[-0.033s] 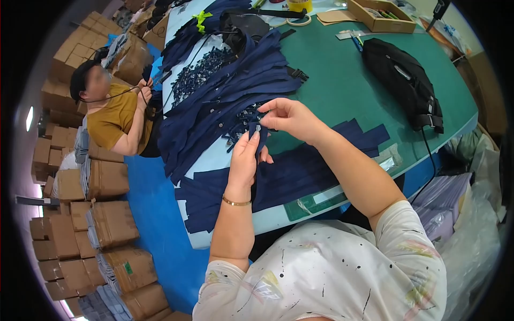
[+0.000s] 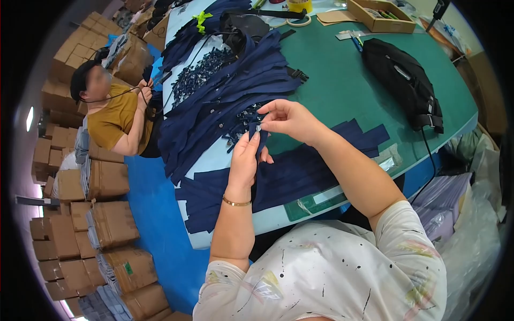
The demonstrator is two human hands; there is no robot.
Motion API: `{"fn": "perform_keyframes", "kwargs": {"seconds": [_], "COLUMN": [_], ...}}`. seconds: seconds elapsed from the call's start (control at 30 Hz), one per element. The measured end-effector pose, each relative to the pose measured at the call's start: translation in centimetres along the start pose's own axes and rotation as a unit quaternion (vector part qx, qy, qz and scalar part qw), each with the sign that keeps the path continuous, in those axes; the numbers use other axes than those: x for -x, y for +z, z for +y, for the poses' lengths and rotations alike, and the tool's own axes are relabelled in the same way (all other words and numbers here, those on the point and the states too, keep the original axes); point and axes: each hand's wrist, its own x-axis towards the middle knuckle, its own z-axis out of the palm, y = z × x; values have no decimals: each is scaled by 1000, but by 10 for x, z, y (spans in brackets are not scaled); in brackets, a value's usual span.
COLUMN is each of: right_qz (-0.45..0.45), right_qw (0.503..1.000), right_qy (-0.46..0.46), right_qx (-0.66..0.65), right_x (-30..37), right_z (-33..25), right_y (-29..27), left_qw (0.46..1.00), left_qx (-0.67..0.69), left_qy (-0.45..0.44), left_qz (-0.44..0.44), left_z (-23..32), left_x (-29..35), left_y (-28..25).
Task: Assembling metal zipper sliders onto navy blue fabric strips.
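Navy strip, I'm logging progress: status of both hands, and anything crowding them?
Left hand pinching navy strip. Right hand at its small shiny piece, grip unclear. Small loose parts lie just beyond.

blue floor (image 2: 152, 208) | green-topped table (image 2: 321, 69) | cartons (image 2: 110, 179) stacked left | pale wall (image 2: 467, 21)

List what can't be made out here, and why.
In the head view:
Shiny piece by the left hand: too small to identify.
Navy strip: partly hidden by that hand.
Right hand: some fingers hidden by the hand itself.
Lowest carton: cut off by the lower edge.
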Motion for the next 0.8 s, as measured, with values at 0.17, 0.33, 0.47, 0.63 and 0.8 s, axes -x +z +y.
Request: {"fn": "perform_keyframes", "kwargs": {"seconds": [0.17,0.33,0.47,0.63,0.8], "right_qz": [-10,1,143,80,50], "right_qw": [991,975,981,990,984], "right_qy": [-31,-45,-89,-61,-9], "right_qx": [127,217,98,101,172], "right_x": [0,4,-8,1,2], "right_z": [12,7,-5,-5,-7], "right_y": [4,6,-19,-3,0], "left_qw": [999,992,996,992,981], "left_qx": [-14,-112,-75,-109,-155], "left_qy": [41,55,33,41,76], "left_qz": [31,23,25,50,88], "left_z": [-6,-11,-8,1,-4], "left_x": [-1,-1,0,3,0], "left_y": [4,6,3,12,8]}}
